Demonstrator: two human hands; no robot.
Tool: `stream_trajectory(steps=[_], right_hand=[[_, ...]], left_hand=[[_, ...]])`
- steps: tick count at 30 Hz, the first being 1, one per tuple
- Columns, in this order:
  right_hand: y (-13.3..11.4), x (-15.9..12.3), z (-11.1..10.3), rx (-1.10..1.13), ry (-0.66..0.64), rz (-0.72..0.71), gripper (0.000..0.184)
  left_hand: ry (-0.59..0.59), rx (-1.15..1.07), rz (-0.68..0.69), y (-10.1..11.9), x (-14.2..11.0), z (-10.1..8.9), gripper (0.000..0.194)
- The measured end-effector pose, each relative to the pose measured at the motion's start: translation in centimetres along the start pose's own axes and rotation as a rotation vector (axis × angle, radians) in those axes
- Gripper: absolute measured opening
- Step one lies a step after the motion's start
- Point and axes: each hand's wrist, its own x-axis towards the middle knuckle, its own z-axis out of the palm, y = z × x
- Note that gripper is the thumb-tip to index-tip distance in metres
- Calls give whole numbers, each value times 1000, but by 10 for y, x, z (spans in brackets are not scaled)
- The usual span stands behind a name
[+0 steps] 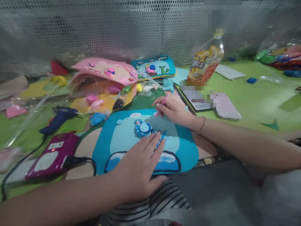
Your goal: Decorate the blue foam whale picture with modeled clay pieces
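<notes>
A blue foam sheet with rounded corners and a pale blue centre lies in front of me. On its middle is a blue clay snail with a spiral shell; a small light blue clay lump sits to its left. My left hand lies flat across the sheet's lower part, fingers stretched, fingertips just below and right of the snail. They partly cover some dark and blue clay pieces. My right hand pinches a thin pink stick tool, its lower end over the sheet's upper right.
Left are a blue glue gun and a magenta power strip with cords. Clay packets and decorated pink and blue foam pieces lie behind. A bottle, tablet and pale pink phone-shaped object stand right.
</notes>
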Motion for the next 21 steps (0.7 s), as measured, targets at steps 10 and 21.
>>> stream_trajectory(steps=[10, 21], right_hand=[[9, 6, -16, 92, 177, 22, 24], [12, 7, -16, 95, 148, 15, 23]], left_hand=[[-76, -3, -54, 8, 7, -2, 78], [5, 162, -108, 16, 23, -9, 90]])
